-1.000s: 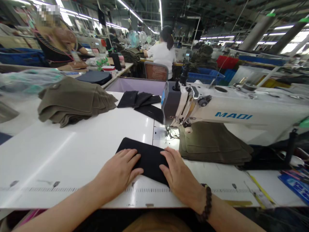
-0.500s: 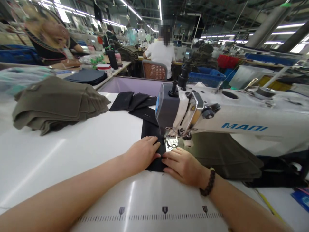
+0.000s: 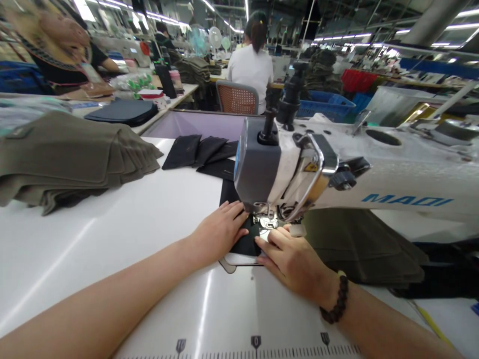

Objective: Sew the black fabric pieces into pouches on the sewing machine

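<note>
A black fabric piece (image 3: 247,245) lies on the white sewing table, running under the head of the sewing machine (image 3: 258,164). My left hand (image 3: 219,232) rests flat on its left side, fingers stretched toward the needle area. On the other side, my right hand (image 3: 294,257) has bent fingers, with thumb and forefinger closed on the fabric's right edge. The lit presser foot (image 3: 268,222) sits just beyond my right fingertips. Behind the fabric piece, folded black pieces (image 3: 183,151) lie overlapping in a row.
A stack of olive-brown cut pieces (image 3: 78,154) lies at left. More olive pieces (image 3: 359,249) lie beneath the machine arm. A ruler scale (image 3: 239,353) marks the table's front. Ahead, a person in white (image 3: 250,67) sits facing away; another person (image 3: 71,60) is at far left.
The black fabric has moved away from me under the machine head, its near edge now farther forward. My right fingers are more bent. The view has shifted slightly.
</note>
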Demonstrator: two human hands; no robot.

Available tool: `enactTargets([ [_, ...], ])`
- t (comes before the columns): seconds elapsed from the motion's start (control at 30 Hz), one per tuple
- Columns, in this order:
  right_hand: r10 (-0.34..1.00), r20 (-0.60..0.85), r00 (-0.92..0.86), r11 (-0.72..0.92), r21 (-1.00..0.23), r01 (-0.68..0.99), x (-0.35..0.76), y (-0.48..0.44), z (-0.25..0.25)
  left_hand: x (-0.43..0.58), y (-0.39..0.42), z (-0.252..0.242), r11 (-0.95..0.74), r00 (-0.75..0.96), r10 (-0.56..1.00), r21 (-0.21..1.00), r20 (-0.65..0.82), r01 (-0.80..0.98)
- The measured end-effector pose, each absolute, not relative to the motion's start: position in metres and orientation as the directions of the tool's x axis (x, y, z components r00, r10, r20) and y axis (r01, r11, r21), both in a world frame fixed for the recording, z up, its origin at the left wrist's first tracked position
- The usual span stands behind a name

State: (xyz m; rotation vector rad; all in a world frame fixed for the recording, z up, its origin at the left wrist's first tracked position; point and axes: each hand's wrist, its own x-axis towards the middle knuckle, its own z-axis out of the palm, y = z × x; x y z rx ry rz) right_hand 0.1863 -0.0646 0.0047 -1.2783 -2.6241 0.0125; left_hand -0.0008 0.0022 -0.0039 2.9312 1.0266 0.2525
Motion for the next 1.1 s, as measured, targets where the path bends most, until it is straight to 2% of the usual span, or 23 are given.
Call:
enactTargets([
  [0.6, 0.803, 0.193, -0.564, 0.591, -0.142, 0.794, 0.184, -0.065, 0.005, -0.002, 0.008, -0.004, -0.793, 0.777, 0.609, 0.140, 0.156, 0.593],
  [0.77, 0.817, 0.192, -0.544, 0.570, -0.125, 0.812, 0.184, -0.064, 0.003, -0.002, 0.009, -0.003, -0.785, 0.767, 0.620, 0.120, 0.168, 0.608],
  [0.87, 0.778, 0.218, -0.589, 0.621, -0.125, 0.774, 0.186, -0.064, 0.001, -0.004, 0.001, 0.001, -0.829, 0.810, 0.559, 0.094, 0.178, 0.551],
  [1.0, 0.720, 0.258, -0.644, 0.688, -0.141, 0.712, 0.188, -0.065, -0.001, -0.008, -0.014, 0.004, -0.903, 0.896, 0.426, 0.120, 0.126, 0.413],
  [1.1, 0.733, 0.249, -0.633, 0.674, -0.147, 0.724, 0.187, -0.066, 0.000, -0.009, -0.018, 0.002, -0.899, 0.892, 0.434, 0.122, 0.127, 0.421],
])
